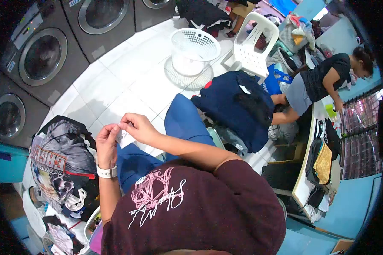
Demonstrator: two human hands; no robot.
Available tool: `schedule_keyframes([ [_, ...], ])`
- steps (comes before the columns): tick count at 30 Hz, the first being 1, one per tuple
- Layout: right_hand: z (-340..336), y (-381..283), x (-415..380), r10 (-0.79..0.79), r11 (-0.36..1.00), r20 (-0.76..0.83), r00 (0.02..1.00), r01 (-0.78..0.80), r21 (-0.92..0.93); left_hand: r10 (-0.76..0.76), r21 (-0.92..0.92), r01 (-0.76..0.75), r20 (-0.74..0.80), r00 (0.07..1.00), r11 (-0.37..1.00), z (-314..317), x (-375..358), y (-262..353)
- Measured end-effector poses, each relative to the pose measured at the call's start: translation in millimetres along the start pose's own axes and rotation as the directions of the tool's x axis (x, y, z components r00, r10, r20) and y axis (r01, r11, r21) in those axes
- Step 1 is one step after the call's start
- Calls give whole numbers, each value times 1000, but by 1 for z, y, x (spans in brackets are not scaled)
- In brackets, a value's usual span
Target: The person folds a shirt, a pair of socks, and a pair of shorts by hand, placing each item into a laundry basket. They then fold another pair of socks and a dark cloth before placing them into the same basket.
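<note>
My left hand (108, 142), with a white watch (107, 171) on its wrist, pinches the upper edge of a small white paper slip (124, 139). Fingers of my right hand (139, 128) are closed on the same slip, close to the left fingertips. Faint marks show on the paper, too small to read. Both hands are above my blue trouser legs (184, 123). Left of them lies a pile of clothes with a grey printed shirt (59, 148) on top. A heap of dark navy clothes (238, 106) is to the right of my knees.
Front-loading washing machines (43, 56) line the upper left. A white plastic basket (193, 47) stands on the tiled floor, with a white chair (257, 44) near it. At right, a person (323, 80) bends by a table (307, 170) bearing folded clothes. More laundry fills the top.
</note>
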State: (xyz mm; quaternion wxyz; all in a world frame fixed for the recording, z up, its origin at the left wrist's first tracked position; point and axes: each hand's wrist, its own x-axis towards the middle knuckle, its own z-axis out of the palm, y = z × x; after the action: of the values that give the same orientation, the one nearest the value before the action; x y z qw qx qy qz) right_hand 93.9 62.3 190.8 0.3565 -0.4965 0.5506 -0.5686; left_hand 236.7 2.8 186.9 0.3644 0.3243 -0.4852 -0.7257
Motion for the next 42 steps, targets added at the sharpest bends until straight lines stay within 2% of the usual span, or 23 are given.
schedule_keyframes([
  [1,-5,2,-3,-56,996,-40,998,52,-75,-6,-21,6,-1,1000,1000,6,2,-5],
  [2,-10,5,-6,-112,984,-71,991,100,-146,74,-39,-73,12,997,997,13,4,-16],
  [3,-15,13,-10,-10,993,-79,997,1,-122,61,81,-63,26,998,995,21,5,-17],
  [4,-21,24,-13,-27,984,-96,995,9,-179,42,202,-44,17,999,978,28,4,-18],
  [6,-34,24,-23,-47,981,-193,980,10,-192,30,213,-19,-46,998,977,47,3,-26],
  [8,-57,9,-35,206,911,-150,967,-245,-332,118,160,-113,-22,993,981,58,14,-49],
  [10,-69,31,-42,27,986,-246,969,-66,-155,111,126,-102,-65,992,987,73,20,-52],
  [11,-80,30,-49,148,987,-245,958,-158,-22,124,121,-116,-67,990,986,78,24,-55],
  [12,-90,37,-53,170,985,-241,955,-172,12,138,113,-130,-69,988,985,82,30,-59],
  [18,-171,109,-42,361,932,-136,922,-363,14,56,220,-48,-32,998,974,87,66,-87],
  [20,-203,126,-15,419,907,-171,891,-417,53,81,406,-78,9,997,911,85,84,-96],
  [21,-218,135,2,493,870,-199,847,-475,130,139,513,-150,60,988,845,79,97,-107],
  [24,-274,191,58,619,782,-232,751,-561,271,65,644,-144,145,987,751,71,130,-122],
  [25,-294,221,78,701,711,-251,667,-633,305,58,641,-143,153,987,754,66,141,-129],
  [28,-350,298,119,776,627,-305,553,-621,470,-15,696,-85,137,990,713,54,160,-153],
  [30,-410,382,146,892,443,-228,390,-649,618,-50,730,-10,60,997,684,44,166,-163],
  [31,-440,419,157,914,358,-157,374,-562,746,-32,741,7,20,999,672,34,168,-174],
  [32,-451,417,172,898,417,-245,367,-527,740,-91,730,49,17,996,681,24,166,-192],
  [33,-478,444,179,875,426,-228,427,-457,781,-152,717,94,16,988,691,17,165,-204],
  [34,-471,421,195,824,536,-344,451,-422,731,-145,721,116,-22,989,683,13,163,-206],
  [36,-489,422,222,862,474,-328,386,-383,793,-212,786,105,34,977,610,7,162,-210],
  [38,-487,425,238,777,622,-512,367,-324,713,-236,808,116,29,971,578,-1,160,-215],
  [42,-492,451,256,782,616,-530,328,-280,736,-300,813,106,88,950,573,-6,167,-221],
])
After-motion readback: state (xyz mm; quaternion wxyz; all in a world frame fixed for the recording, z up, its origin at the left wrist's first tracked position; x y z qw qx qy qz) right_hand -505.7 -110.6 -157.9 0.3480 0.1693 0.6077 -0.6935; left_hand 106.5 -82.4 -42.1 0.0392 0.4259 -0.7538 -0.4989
